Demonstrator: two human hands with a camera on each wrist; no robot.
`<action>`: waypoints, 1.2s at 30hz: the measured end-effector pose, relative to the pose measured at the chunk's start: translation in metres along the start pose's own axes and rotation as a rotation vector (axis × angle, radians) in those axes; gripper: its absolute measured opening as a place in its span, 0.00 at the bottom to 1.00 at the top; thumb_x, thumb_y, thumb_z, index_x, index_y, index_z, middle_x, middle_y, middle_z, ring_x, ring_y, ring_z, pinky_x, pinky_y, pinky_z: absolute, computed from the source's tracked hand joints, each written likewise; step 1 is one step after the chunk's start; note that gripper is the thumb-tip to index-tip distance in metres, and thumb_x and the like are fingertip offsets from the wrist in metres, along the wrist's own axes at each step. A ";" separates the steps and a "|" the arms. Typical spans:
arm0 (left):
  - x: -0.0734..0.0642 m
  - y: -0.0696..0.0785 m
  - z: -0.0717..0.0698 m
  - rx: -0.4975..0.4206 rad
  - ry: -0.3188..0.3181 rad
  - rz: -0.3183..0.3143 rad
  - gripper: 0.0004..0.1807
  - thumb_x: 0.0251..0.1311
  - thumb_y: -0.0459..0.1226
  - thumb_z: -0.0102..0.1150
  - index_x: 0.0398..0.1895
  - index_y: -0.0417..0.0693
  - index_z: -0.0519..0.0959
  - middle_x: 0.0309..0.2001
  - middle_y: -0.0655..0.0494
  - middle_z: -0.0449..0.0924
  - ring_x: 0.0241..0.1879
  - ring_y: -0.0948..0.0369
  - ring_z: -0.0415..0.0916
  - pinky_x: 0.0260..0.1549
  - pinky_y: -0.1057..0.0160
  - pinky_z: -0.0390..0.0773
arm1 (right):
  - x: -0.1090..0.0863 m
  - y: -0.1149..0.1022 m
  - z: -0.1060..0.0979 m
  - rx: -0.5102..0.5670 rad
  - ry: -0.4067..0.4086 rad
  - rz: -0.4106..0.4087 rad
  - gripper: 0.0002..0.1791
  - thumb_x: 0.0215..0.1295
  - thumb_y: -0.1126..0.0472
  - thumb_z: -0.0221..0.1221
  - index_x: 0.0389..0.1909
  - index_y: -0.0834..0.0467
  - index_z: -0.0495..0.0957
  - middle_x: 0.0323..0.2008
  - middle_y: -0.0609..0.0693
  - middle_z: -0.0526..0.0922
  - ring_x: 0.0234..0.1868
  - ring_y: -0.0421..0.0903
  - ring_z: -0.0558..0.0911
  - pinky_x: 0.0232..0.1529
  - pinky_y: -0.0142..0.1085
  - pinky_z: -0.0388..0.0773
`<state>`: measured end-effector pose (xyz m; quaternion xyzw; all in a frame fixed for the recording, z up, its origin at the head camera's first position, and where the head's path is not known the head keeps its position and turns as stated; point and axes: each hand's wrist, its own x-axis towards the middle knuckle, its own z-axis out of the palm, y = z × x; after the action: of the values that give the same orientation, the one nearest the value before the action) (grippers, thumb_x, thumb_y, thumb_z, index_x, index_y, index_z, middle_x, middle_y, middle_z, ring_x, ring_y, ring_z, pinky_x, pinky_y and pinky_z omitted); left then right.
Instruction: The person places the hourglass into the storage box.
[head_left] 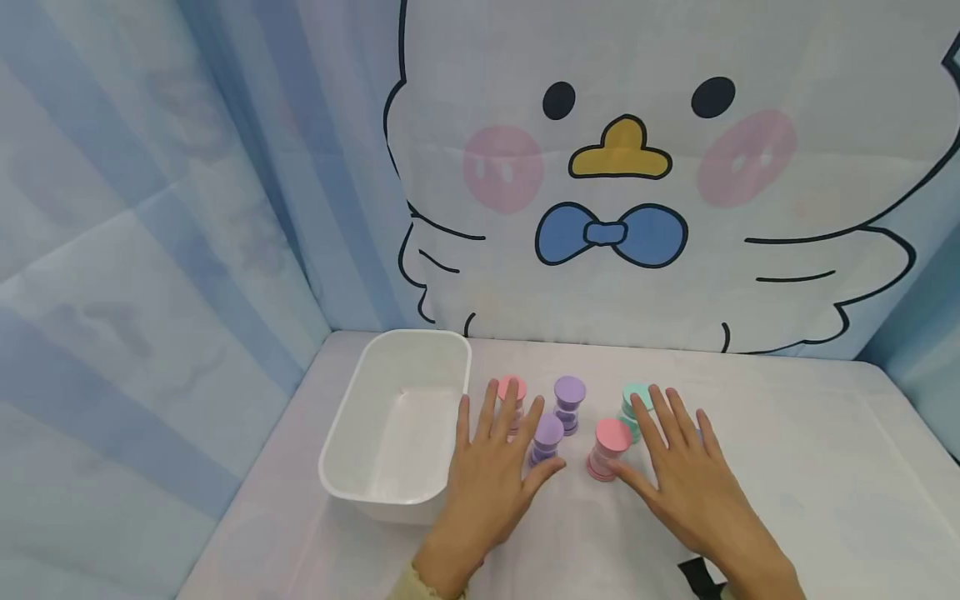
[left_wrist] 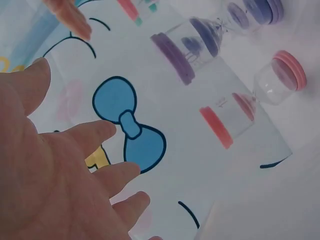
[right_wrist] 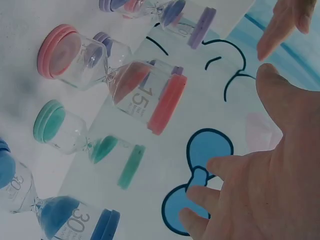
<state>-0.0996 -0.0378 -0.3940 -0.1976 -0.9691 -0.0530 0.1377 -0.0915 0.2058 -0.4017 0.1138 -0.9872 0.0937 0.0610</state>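
My left hand [head_left: 491, 479] is spread flat with its palm down, holding nothing. It hovers above a red-capped sand timer [head_left: 512, 387] and a purple sand timer [head_left: 548, 431]. Another purple sand timer [head_left: 570, 392] stands just behind. With fingers also spread, my right hand [head_left: 693, 492] hangs over the right side of the group. Nearest its thumb stands a pink-red sand timer [head_left: 611, 437], marked 15 in the right wrist view. A green sand timer [head_left: 636, 396] is behind its fingers. A blue sand timer [right_wrist: 77, 220], marked 30, is mostly hidden by that hand in the head view.
A white plastic bin [head_left: 390, 442] stands left of the timers, beside my left hand. The white table [head_left: 840, 483] meets a curtain printed with a cartoon face and a blue bow tie [head_left: 607, 233]. Blue striped cloth [head_left: 150, 250] hangs at the left.
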 end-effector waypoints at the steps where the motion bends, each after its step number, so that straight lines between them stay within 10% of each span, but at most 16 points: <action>1: 0.001 -0.001 -0.002 -0.004 0.000 0.000 0.38 0.69 0.66 0.37 0.77 0.63 0.59 0.79 0.51 0.51 0.79 0.49 0.42 0.74 0.40 0.45 | 0.000 0.001 -0.001 -0.001 -0.003 0.001 0.50 0.68 0.31 0.50 0.79 0.58 0.46 0.78 0.65 0.46 0.78 0.63 0.43 0.74 0.59 0.26; 36: 0.001 -0.059 -0.043 -0.182 -0.099 -0.049 0.38 0.69 0.62 0.45 0.76 0.55 0.60 0.74 0.44 0.60 0.73 0.46 0.58 0.72 0.43 0.55 | 0.005 0.032 -0.031 0.025 -0.102 0.013 0.60 0.56 0.20 0.50 0.74 0.64 0.57 0.72 0.69 0.57 0.68 0.70 0.61 0.63 0.68 0.62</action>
<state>-0.1131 -0.0983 -0.3556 -0.1878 -0.9704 -0.1345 0.0699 -0.1010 0.2414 -0.3765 0.1127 -0.9885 0.1007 0.0086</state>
